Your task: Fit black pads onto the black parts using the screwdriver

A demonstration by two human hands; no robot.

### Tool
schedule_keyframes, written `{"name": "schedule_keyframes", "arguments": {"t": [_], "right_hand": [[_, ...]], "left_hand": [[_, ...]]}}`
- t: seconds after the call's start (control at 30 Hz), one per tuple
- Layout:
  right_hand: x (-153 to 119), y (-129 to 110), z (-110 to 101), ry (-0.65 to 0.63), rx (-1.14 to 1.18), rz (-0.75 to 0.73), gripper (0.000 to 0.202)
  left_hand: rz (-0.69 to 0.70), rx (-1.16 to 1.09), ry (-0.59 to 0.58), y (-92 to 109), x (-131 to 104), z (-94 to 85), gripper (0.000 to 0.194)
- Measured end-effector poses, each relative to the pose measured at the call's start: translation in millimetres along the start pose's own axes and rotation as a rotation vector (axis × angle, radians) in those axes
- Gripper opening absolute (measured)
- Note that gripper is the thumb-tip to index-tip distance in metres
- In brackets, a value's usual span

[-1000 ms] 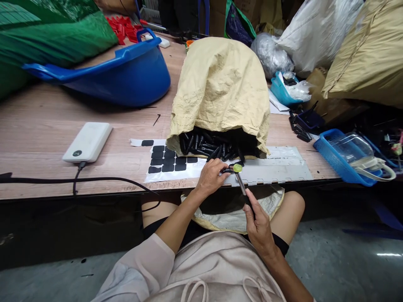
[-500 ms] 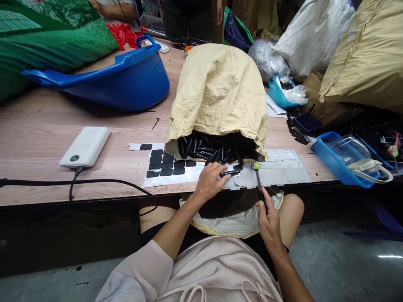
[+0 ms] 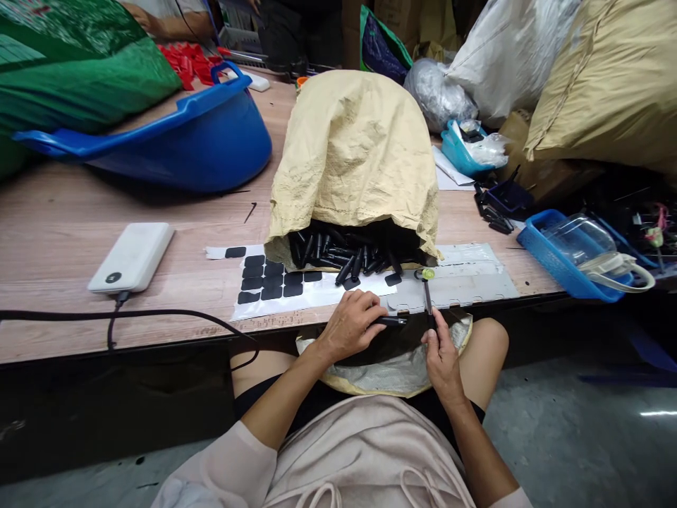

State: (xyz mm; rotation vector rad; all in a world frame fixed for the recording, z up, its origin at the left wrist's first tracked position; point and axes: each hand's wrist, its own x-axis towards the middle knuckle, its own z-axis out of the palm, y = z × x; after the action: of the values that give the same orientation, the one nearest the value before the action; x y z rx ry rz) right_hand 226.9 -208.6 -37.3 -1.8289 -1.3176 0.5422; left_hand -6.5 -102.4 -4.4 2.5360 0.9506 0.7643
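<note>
From the head view, a slim black cylindrical piece [image 3: 390, 321] is being pinched in the left hand [image 3: 355, 324], thumb and fingers closed about one end, the other end pointed toward the right. It is held at the near edge of the pale wood-grained table [image 3: 53, 212], over the mouth of a cream sack with a silvery lining [image 3: 386, 386] that is spread across the lap. On the other side, a small hammer-like tool with a yellow-green head, a metal shaft and a black handle [image 3: 428, 296] is gripped in the right hand [image 3: 443, 353], fingers wrapped around the handle; its head is held over a flat grey board [image 3: 476, 279], though whether the two are touching cannot be told. The hands are kept apart, the piece and the tool near each other.

Just beyond, a large tan sack of crinkled material [image 3: 360, 148] is laid with its mouth turned to the person, and a heap of loose black cylindrical pieces [image 3: 331, 254] is seen inside, a few spilled onto the lip. To the left, a white sheet dotted with black rounded squares [image 3: 317, 298] is spread partly under the sack, and farther left a white rounded box [image 3: 132, 257] is joined to a black cable [image 3: 185, 312].
</note>
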Motion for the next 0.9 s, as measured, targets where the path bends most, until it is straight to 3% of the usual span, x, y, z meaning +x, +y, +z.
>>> {"name": "schedule_keyframes", "arguments": {"t": [0.1, 0.2, 0.37, 0.47, 0.57, 0.7, 0.8, 0.9], "right_hand": [[-1, 1, 2, 0.013, -0.004, -0.011, 0.054], [-2, 1, 4, 0.024, -0.002, -0.024, 0.054], [-1, 2, 6, 0.037, 0.007, -0.046, 0.053], [0, 2, 6, 0.044, 0.003, -0.056, 0.053], [0, 3, 7, 0.046, 0.007, -0.071, 0.052], [0, 3, 7, 0.045, 0.007, -0.074, 0.052], [-1, 3, 7, 0.047, -0.002, -0.073, 0.052], [-1, 2, 6, 0.042, -0.006, -0.072, 0.052]], "left_hand": [[0.035, 0.004, -0.024, 6, -10, 0.7, 0.02], [0.03, 0.013, 0.01, 6, -3, -0.1, 0.025], [-0.029, 0.232, 0.085, -5, 57, -8.7, 0.031], [-0.034, 0.344, 0.039, -15, 96, -13.9, 0.039], [-0.025, 0.383, -0.059, -23, 118, -14.5, 0.031], [0.006, 0.386, -0.093, -22, 111, -15.1, 0.018], [-0.007, 0.323, -0.036, -12, 87, -18.7, 0.018], [-0.11, 0.196, -0.026, -8, 61, -18.1, 0.019]]}}
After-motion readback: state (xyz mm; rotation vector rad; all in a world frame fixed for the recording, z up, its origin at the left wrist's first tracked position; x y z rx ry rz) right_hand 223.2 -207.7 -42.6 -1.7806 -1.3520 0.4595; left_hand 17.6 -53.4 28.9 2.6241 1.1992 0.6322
